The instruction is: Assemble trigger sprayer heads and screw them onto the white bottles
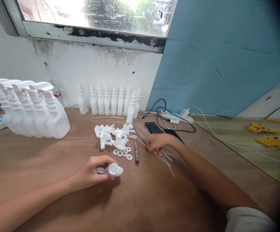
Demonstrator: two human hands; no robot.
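Observation:
My left hand (100,168) grips a white trigger spray head (114,169) above the table, its round threaded collar facing up toward me. To the right, my right hand (157,144) reaches down onto a loose bundle of thin, clear-white dip tubes (167,158), with its fingers curled around one or more of them. The fingertips are partly hidden. Between my hands lies a pile of white trigger spray heads (119,140). Several flat white washers (129,157) are beside the pile, and a screwdriver (136,153) with a clear handle lies there too.
Finished-looking white spray bottles (55,119) stand in a row at left. Capless white bottles (107,103) line the wall, one standing forward (131,108). Behind my right hand are a dark phone (153,128), black cables (190,130) and a power strip (175,117).

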